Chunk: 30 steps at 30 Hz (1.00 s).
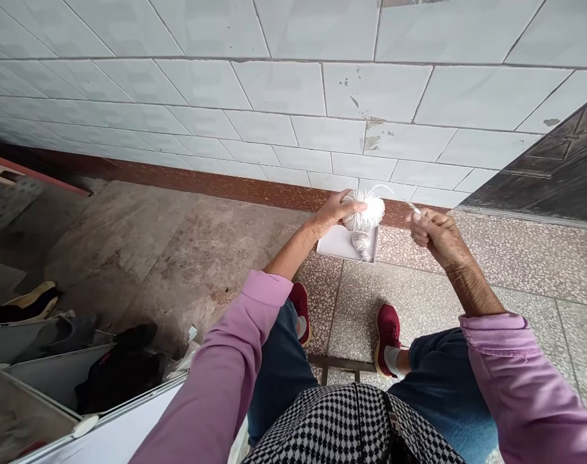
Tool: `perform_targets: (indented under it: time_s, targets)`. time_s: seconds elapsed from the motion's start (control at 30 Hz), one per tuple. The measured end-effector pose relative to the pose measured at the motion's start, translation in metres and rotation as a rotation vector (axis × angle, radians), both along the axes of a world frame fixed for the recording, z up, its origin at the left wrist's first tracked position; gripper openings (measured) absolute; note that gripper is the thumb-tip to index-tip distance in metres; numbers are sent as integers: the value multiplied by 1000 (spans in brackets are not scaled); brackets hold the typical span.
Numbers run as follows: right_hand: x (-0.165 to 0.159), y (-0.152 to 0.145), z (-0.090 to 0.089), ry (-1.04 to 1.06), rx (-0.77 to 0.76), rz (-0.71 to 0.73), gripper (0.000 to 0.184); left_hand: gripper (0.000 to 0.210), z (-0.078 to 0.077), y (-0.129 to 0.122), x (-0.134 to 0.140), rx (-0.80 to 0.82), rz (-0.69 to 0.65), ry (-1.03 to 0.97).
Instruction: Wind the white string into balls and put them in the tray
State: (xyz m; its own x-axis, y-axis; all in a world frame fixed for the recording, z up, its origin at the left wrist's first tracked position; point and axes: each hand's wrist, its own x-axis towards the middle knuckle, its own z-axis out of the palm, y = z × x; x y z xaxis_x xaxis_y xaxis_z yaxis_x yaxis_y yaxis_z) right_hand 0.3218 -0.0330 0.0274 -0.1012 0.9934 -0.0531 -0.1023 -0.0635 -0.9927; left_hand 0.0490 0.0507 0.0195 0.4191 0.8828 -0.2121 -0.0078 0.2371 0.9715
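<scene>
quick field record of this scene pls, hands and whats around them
left hand: grips a white ball of yarn
right hand: pinches the strand coming off the ball
below ball: white box on the floor, smaller ball of thread on it
wall: white tiles
bottom left: shoe rack

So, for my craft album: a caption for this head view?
Left hand grips a white yarn ball; right hand pinches its strand.

Speckled terrazzo floor running up to a white-tiled wall. Below the left hand, a flat white box lying on it with a small grey thread ball on top. Nearer in, two red shoes planted flat.
</scene>
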Motion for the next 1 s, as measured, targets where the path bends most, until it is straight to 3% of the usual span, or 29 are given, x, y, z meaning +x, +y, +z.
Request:
perform_targets:
  time_s: [0.13, 0.27, 0.37, 0.5, 0.73, 0.9, 1.0]
  targets:
    - [26, -1, 10, 59, 54, -209, 44, 62, -6, -1, 6, 44, -65, 86]
    - [43, 1, 5, 36, 48, -321, 46, 60, -5, -12, 21, 93, -195, 107]
    - [48, 3, -6, 30, 31, -359, 50, 62, 0, -23, 33, 79, -292, 103]
    - [42, 8, -26, -6, -39, -301, 52, 71, 4, -33, 47, 5, -341, 64]
    - [0, 13, -59, -123, -158, -125, 49, 74, 10, -33, 61, -68, -210, -158]
    - [-24, 6, -55, -192, -135, 11, 43, 68, 12, -26, 64, -22, 20, -150]
    - [-35, 1, -46, -302, -34, 73, 40, 64, 10, -18, 59, 59, 98, -53]
